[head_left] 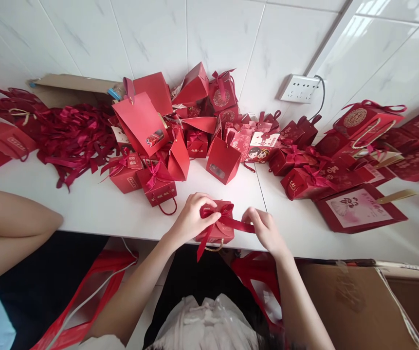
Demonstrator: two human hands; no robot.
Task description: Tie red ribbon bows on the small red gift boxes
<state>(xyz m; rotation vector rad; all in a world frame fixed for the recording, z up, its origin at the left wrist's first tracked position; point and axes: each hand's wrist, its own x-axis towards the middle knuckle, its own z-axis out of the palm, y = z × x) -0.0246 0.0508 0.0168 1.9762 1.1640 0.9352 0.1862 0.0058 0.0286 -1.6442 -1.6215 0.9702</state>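
Note:
A small red gift box (214, 235) with a gold cord handle sits at the table's front edge, right before me. Across its top runs a dark red ribbon (239, 225), looped into a bow. My left hand (196, 216) is closed on the bow's left loop, thumb and fingers pinched together. Out to the right, my right hand (264, 227) pinches one ribbon tail and holds it stretched away from the box. The other tail hangs over the box's front, down past the table edge.
Red gift boxes (151, 126) crowd the back of the white table (209, 194), with more at the right (362, 209). Loose ribbons (80, 133) spill from a cardboard box (74, 87). Another person's arm (15, 218) rests at the left. A large carton (351, 296) stands front right.

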